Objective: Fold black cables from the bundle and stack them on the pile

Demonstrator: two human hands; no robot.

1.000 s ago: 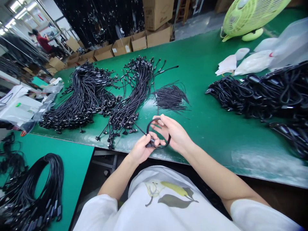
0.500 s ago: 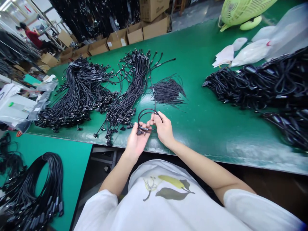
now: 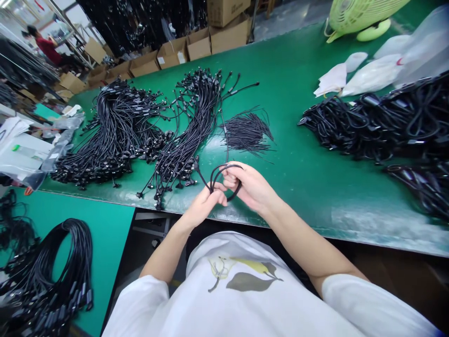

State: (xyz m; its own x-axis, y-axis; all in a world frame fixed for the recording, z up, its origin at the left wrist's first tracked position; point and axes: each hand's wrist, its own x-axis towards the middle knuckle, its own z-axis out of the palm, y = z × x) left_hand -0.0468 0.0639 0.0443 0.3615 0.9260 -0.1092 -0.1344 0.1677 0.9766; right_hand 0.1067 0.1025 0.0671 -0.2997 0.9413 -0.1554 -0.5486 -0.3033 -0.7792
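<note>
A black cable [image 3: 212, 174] is bent into loops between my hands, over the front edge of the green table. My left hand [image 3: 207, 199] is closed on the left side of the loops, and one connector end sticks out up and to the left. The fingers of my right hand [image 3: 247, 185] curl round the loops' right side. Beyond my hands lies a heap of short thin black ties [image 3: 245, 131]. To its left is a bundle of loose black cables [image 3: 196, 121] with connectors at their ends.
Another large cable pile [image 3: 112, 126] lies farther left. Coiled black cables [image 3: 379, 121] cover the right side, near white plastic bags [image 3: 372, 75] and a green fan [image 3: 361, 18]. Cardboard boxes [image 3: 173, 54] line the far edge. A person in red [image 3: 47, 47] sits far back left.
My left hand has turned from palm up to closed round the cable loops. The loops now stand more upright, and my right hand has moved slightly right.
</note>
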